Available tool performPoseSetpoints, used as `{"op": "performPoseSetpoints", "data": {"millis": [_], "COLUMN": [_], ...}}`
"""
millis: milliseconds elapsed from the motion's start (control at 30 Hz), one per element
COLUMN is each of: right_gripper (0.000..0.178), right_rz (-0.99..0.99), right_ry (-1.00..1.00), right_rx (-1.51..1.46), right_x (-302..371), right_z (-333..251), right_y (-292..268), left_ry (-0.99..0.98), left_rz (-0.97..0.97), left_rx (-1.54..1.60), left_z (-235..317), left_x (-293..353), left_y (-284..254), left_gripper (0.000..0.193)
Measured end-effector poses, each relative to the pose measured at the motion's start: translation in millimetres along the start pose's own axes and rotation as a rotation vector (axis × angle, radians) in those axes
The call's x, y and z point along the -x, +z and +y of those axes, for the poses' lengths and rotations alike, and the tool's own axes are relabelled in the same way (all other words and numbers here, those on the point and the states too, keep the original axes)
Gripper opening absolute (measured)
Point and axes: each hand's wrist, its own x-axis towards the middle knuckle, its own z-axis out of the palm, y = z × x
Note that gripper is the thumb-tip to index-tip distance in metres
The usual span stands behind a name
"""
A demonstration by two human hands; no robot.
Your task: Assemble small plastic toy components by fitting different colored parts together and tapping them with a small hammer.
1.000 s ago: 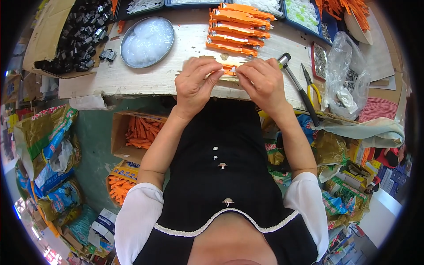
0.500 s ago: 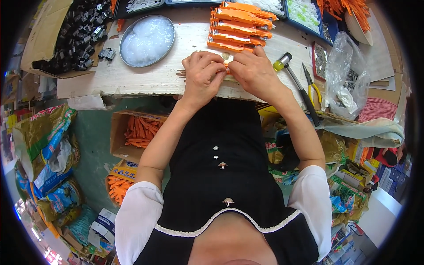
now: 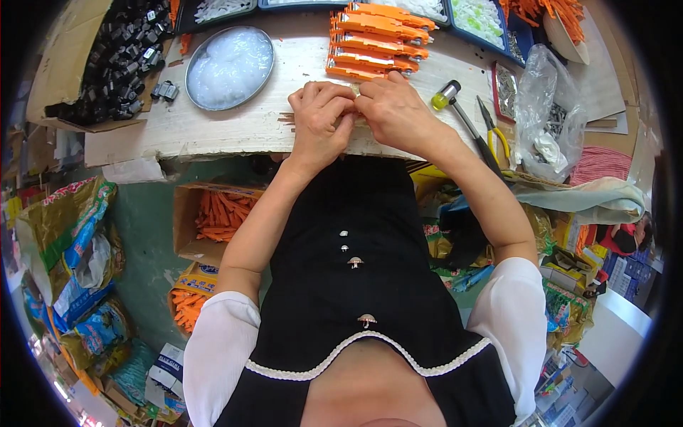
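My left hand [image 3: 324, 117] and my right hand [image 3: 395, 110] meet at the front edge of the white worktable [image 3: 213, 135]. Both have their fingers curled and pinched together, the fingertips touching or nearly so. What they pinch is hidden behind the fingers. Just beyond them lies a stack of orange plastic housings [image 3: 377, 53] with metal parts on them. To the right of my right hand rests a hammer [image 3: 462, 107] with a clear yellow-green face and a dark handle. Beside it are pliers [image 3: 494, 128] with yellow grips.
A round metal dish [image 3: 192, 89] of whitish, glossy stuff stands left of the stack. An open cardboard box [image 3: 60, 64] holds black parts. Trays [image 3: 484, 21] of small white and green pieces line the back. A clear plastic bag [image 3: 533, 92] lies at right; boxes of orange parts [image 3: 220, 213] stand below.
My right hand has moved slightly left, closer to the left hand, with its forearm lower over the hammer's handle. A bit of orange visible between the fingers is now hidden. The whole view has shifted slightly.
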Motion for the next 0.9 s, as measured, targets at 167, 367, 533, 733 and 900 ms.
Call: {"op": "performPoseSetpoints", "data": {"millis": [167, 367, 533, 733, 900], "right_gripper": [0.004, 0.010, 0.017, 0.039, 0.034], "right_rz": [0.102, 0.313, -0.214, -0.351, -0.219], "right_ry": [0.061, 0.593, 1.180, 1.236, 1.096], "right_rx": [0.008, 0.273, 0.605, 0.572, 0.630], "right_x": [14.9, 133.3, 262.7, 279.3, 224.7], "right_z": [9.6, 106.0, 182.3, 186.6, 167.4], "right_y": [-14.4, -75.0, -94.2, -84.7, -82.1], "left_ry": [-0.011, 0.027, 0.092, 0.084, 0.051], "left_rz": [-0.046, -0.083, -0.198, -0.201, -0.244], "left_rx": [-0.015, -0.085, -0.168, -0.073, -0.075], "left_z": [-5.4, 0.3, -0.9, 1.9, -14.7], "left_x": [1.6, -2.6, -4.3, -15.4, -20.5], "left_y": [-0.9, -4.2, -2.4, -7.1, -5.3], "left_gripper": [0.008, 0.009, 0.010, 0.008, 0.008]}}
